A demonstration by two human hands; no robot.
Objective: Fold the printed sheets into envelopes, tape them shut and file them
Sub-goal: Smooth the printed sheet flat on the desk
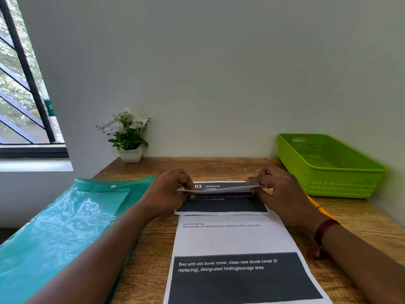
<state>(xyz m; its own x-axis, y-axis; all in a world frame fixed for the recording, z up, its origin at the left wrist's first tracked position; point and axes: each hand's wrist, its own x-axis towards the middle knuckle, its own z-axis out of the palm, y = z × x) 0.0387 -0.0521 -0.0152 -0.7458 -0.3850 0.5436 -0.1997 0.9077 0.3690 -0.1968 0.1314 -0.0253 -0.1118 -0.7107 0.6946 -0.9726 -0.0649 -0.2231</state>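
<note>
A folded printed sheet (221,204) with dark bands and white text lies at the far middle of the wooden desk. My left hand (168,191) pinches its upper left edge, and my right hand (278,189) pinches its upper right edge. The top flap is lifted slightly off the rest. Beneath it lies a flat printed sheet (236,238) reaching to the near edge. A teal plastic snap-button file folder (65,220) lies on the left, partly under my left forearm.
A green plastic basket (328,165) stands at the back right against the wall. A yellow pencil (317,206) lies beside my right wrist. A small white pot with white flowers (129,137) sits at the back left. A window is at the far left.
</note>
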